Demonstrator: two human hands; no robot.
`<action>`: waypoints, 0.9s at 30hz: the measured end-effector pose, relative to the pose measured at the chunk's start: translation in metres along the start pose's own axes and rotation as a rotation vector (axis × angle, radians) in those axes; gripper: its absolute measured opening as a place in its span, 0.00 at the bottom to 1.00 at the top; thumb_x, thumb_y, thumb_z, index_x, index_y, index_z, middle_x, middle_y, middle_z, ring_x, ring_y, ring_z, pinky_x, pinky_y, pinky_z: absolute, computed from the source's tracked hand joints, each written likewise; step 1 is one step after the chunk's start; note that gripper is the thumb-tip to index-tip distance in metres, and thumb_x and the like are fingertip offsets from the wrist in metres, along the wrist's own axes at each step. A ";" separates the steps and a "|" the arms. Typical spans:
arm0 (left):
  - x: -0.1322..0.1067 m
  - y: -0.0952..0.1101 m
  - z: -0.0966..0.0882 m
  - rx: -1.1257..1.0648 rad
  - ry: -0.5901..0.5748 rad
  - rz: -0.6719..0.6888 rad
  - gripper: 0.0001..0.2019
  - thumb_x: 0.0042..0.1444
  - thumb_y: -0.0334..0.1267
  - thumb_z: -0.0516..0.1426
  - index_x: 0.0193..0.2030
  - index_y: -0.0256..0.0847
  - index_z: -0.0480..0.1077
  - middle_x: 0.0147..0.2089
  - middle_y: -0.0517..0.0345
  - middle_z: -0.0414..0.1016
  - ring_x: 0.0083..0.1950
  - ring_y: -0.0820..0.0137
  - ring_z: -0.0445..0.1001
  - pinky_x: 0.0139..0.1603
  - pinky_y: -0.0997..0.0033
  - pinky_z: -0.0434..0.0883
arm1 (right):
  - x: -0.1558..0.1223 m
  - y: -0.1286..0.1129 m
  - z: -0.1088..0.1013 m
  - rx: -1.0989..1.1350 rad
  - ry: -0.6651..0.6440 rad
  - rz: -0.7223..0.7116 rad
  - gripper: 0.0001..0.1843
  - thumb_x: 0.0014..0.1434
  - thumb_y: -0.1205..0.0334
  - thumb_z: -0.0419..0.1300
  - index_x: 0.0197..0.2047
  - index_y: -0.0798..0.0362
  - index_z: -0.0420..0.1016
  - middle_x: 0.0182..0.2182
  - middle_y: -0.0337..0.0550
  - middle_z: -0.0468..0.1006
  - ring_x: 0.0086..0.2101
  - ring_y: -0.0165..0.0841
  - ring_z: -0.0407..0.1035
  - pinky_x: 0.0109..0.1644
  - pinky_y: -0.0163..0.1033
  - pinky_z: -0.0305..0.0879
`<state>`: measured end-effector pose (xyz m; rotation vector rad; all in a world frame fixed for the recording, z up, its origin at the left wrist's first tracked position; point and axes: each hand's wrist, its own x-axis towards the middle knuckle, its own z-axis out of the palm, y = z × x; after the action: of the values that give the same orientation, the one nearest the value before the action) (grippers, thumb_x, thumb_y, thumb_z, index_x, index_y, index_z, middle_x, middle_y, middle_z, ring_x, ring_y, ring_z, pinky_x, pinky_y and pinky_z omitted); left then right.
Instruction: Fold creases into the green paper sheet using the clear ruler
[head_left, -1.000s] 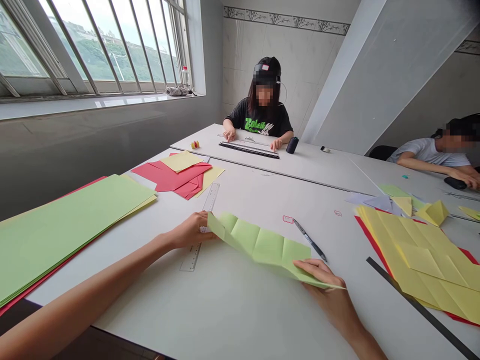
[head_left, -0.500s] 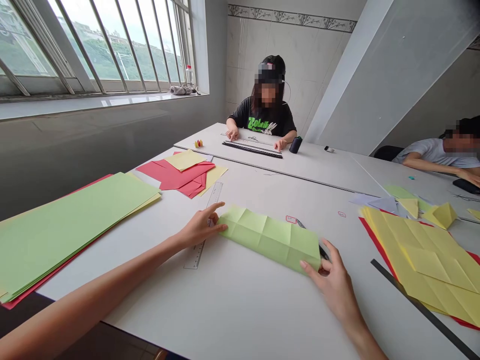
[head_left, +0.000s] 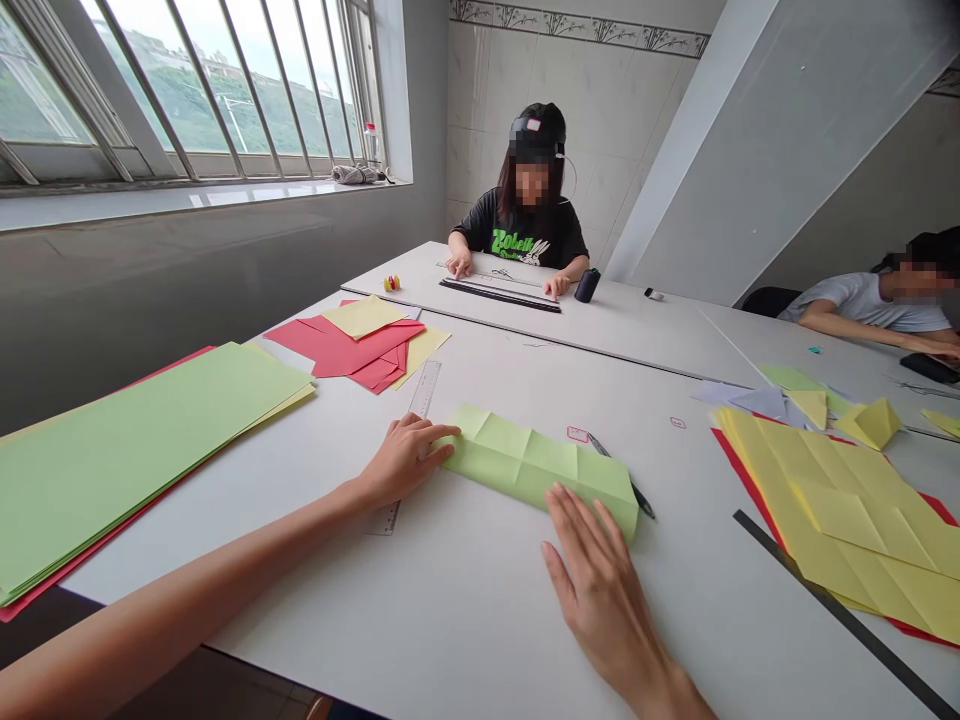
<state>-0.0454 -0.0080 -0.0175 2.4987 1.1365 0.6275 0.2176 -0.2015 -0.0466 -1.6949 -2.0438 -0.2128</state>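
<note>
A light green creased sheet of paper [head_left: 517,450] lies lengthwise on the white table, its fold lines forming a grid of panels. My left hand [head_left: 409,455] is closed at its left end, with index finger and thumb on the paper's edge. My right hand [head_left: 600,575] is spread flat with fingertips resting on the paper near its lower right edge. Beneath my left hand runs a clear ruler [head_left: 426,390], partly covered. A dark pen [head_left: 643,500] lies along the paper's right end, partly hidden under it.
At the left sits a stack of green sheets [head_left: 150,440] over red and yellow ones. Red paper [head_left: 345,340] lies beyond. Creased yellow sheets [head_left: 847,480] and a black strip [head_left: 825,600] are at the right. Two people sit at the adjoining tables.
My right hand has let go of the paper's right end and moved left, flattening onto its near edge. My left hand's fingers have shifted slightly further over the left end.
</note>
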 end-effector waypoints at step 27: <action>-0.044 0.066 0.010 0.132 -0.257 0.510 0.28 0.70 0.44 0.49 0.73 0.34 0.57 0.73 0.42 0.56 0.73 0.52 0.56 0.74 0.48 0.55 | 0.000 -0.014 0.012 0.056 -0.243 0.016 0.41 0.73 0.51 0.45 0.76 0.52 0.24 0.73 0.47 0.46 0.71 0.43 0.44 0.74 0.57 0.47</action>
<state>-0.0243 -0.0847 -0.0072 2.8989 0.4591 0.3396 0.2009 -0.1998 -0.0550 -1.7750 -2.1847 0.0596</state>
